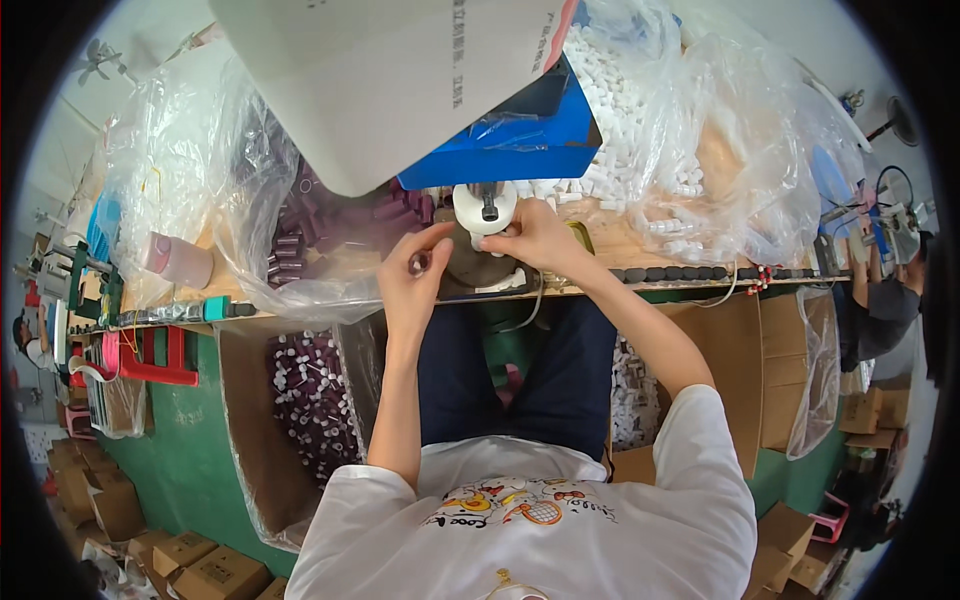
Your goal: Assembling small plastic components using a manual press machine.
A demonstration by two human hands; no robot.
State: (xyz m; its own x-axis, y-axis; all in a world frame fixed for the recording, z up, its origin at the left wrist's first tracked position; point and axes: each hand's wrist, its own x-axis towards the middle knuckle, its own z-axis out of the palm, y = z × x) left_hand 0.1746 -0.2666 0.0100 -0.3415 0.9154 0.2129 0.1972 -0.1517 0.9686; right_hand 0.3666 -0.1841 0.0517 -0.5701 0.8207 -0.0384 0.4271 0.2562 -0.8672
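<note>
A bench machine with a blue housing [510, 160] stands before me, a round white disc [466, 207] under its front. My left hand [408, 280] is just left of the disc, its fingers curled round a small purple tube [420, 262], mostly hidden by them. At the disc's lower right, my right hand [545, 238] has thumb and fingers closed at a small white cap [478, 242], partly covered by the fingertips. Loose purple tubes [320, 225] are heaped behind my left hand. Beyond my right hand spreads a pile of white caps [605, 110].
A pale sheet [400, 90] hangs over the machine. Clear plastic [740, 130] drapes the bench on both sides. Left of my legs, a carton [255, 420] holds purple tubes with white caps; white pieces [632, 400] fill a container at right. A pink cup [180, 260] lies tilted.
</note>
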